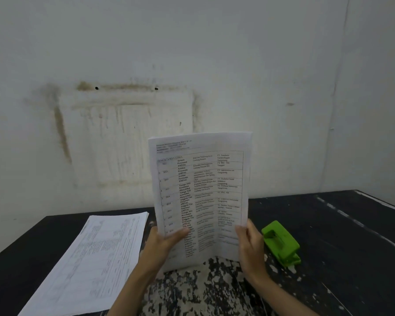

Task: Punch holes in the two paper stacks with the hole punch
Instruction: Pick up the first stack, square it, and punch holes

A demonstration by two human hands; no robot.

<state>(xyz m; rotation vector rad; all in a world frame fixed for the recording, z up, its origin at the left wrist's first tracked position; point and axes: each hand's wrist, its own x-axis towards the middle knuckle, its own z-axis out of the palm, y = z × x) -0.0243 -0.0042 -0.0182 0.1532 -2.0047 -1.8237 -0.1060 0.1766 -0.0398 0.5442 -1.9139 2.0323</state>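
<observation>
**Holding one stack upright over the table**

At lower left, a flat white printed paper stack (94, 258) is lying on the worn black table (351, 236). At centre, my left hand (162, 245) and right hand (249, 245) are gripping the upright white printed stack (201, 190) by its lower edges, fingers closed around it. At lower right, the green plastic hole punch (281, 244) is sitting just beside my right hand.

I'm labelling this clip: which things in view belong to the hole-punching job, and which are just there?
Job: held paper stack, in both hands; flat paper stack; green hole punch.
Just there: worn black table; stained wall with two holes.
</observation>
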